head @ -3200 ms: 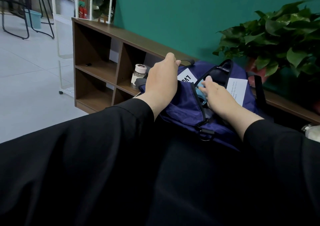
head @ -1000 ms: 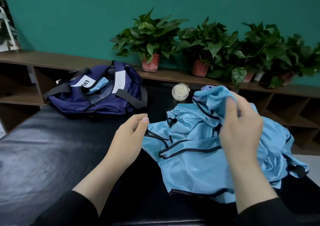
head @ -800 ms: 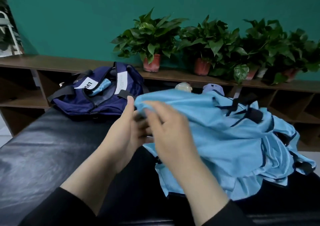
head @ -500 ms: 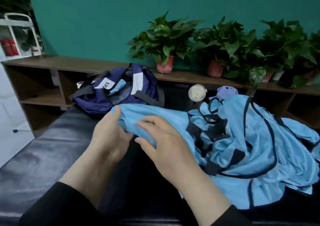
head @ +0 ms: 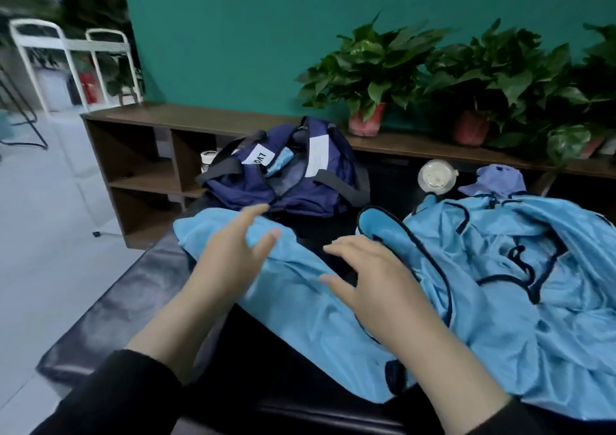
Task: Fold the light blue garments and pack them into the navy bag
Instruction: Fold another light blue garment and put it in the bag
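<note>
My left hand (head: pixel 230 261) and right hand (head: pixel 383 288) hovered at frame centre, both spread with fingers apart and clamped on nothing; the left palm lay over, and appeared to rest on, the strip of light blue garment (head: pixel 300 301) that ran from left of centre down toward the lower middle. I judged this posture to serve flattening: open palms spread cloth without bunching it, which a fold requires. The rest of the light blue garments (head: pixel 520 268), edged in dark piping, lay heaped at right of frame on the black padded bench (head: pixel 116 304); how many pieces the heap contained could not be determined. The navy bag (head: pixel 286 181) stood at upper centre, at the far end of the bench against the wooden shelf unit (head: pixel 140 154), its top unzipped with a piece of light blue cloth visible inside, so I judged packing to be partly complete. A round clear lid or container (head: pixel 436 176) and a lavender cap (head: pixel 493 181) sat just beyond the heap. Bare bench surface was available at lower left; its left edge dropped to the floor, so smoothing strokes appeared safest directed inward. Potted plants (head: pixel 370 74) on the shelf top stood well clear of the work.
</note>
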